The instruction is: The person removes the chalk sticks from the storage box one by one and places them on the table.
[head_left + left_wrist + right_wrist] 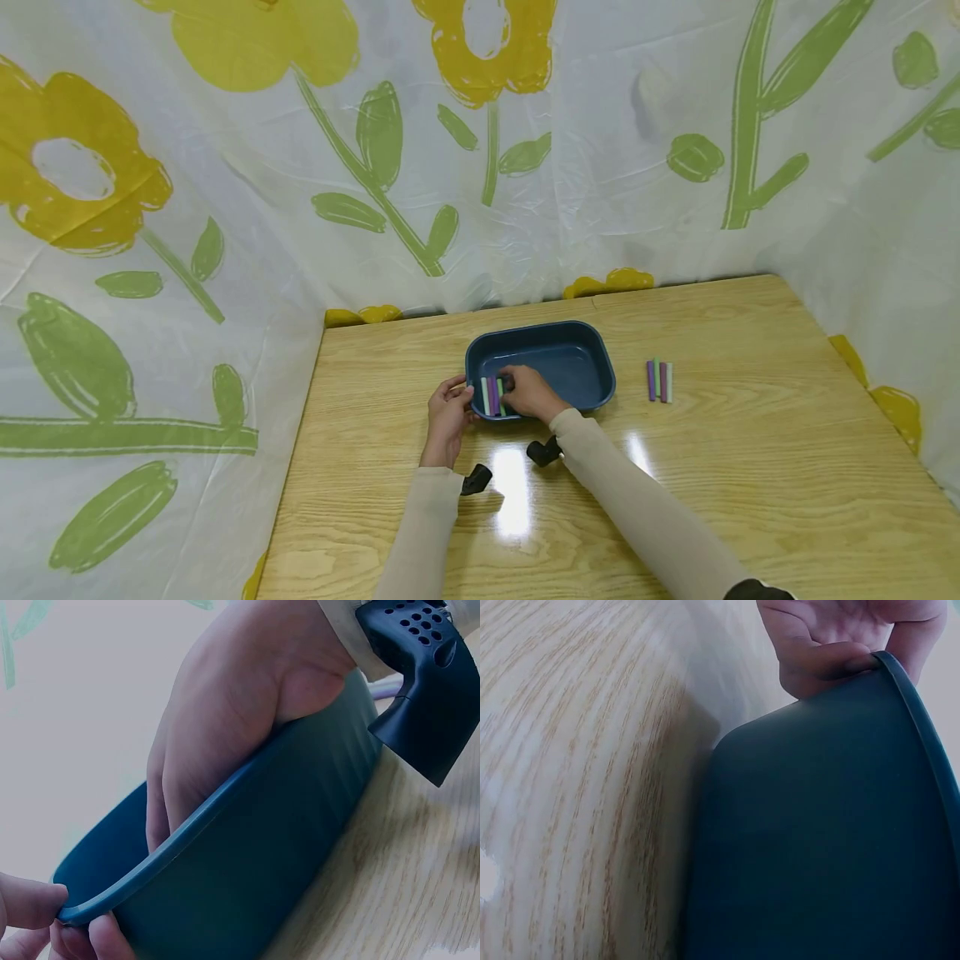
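A dark blue plastic basin sits on the wooden table. Inside its left end, several chalk sticks lie side by side, among them a white chalk stick, a purple chalk stick and a green chalk stick. My left hand pinches the basin's rim at the near left corner, thumb on top and fingers beneath. Reaching over the near wall, my right hand has its thumb and fingertips at the two ends of the green stick. In the left wrist view, the wall hides the fingertips of the right hand.
Right of the basin, several more chalk sticks lie in a row on the table. A flower-printed sheet hangs behind the table and along its sides. Black wrist camera mounts stick out from both sleeves.
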The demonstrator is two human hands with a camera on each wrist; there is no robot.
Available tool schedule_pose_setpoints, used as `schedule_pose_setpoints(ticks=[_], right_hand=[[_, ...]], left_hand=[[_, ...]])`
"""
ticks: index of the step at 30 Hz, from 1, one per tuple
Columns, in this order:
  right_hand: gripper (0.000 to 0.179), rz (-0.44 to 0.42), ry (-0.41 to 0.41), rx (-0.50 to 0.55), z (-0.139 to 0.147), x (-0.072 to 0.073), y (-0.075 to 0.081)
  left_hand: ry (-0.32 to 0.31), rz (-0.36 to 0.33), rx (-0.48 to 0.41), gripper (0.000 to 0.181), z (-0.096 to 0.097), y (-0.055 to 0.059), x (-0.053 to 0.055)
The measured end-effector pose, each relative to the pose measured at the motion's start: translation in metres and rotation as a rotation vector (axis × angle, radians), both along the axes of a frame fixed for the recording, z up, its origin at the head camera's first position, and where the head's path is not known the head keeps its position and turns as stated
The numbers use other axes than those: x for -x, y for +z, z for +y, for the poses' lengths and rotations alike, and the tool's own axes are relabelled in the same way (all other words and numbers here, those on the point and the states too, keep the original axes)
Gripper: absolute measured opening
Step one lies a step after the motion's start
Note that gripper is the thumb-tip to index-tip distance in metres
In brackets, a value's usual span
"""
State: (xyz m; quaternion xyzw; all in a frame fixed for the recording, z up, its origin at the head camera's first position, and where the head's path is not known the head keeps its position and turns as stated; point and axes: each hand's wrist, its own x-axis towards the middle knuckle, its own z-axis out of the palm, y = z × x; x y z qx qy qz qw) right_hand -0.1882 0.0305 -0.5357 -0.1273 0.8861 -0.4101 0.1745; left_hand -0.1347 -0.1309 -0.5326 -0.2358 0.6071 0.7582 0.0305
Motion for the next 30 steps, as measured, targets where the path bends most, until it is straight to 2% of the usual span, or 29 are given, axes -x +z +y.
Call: schedule_pose_setpoints(ticks=[6, 12, 17, 26, 30], right_hand=[[0.044, 0.007, 0.017, -0.017, 0.0004, 0.0, 0.0016], [0.03, 0.0, -0.011, -0.007, -0.0003, -0.0025, 0.0008], [0.029, 0.013, -0.039, 0.009, -0.0004, -0.0046, 0.0013], [0.026, 0.057, -0.051, 0.067, 0.0019, -0.0051, 0.0021], [0.026, 0.097, -0.083, 0.135, 0.0044, -0.0045, 0.0021]], left_hand=[[0.0, 0.003, -0.003, 0.033, 0.0004, 0.0004, 0.0003], [-0.001, 0.008, 0.001, 0.032, -0.0001, -0.0006, -0.0001], [-0.011, 0.005, 0.001, 0.034, -0.0016, -0.0004, -0.0006], [-0.017, 0.012, -0.003, 0.036, -0.001, 0.0012, -0.0016], [-0.01, 0.005, -0.002, 0.035, -0.0006, 0.0004, -0.0007]])
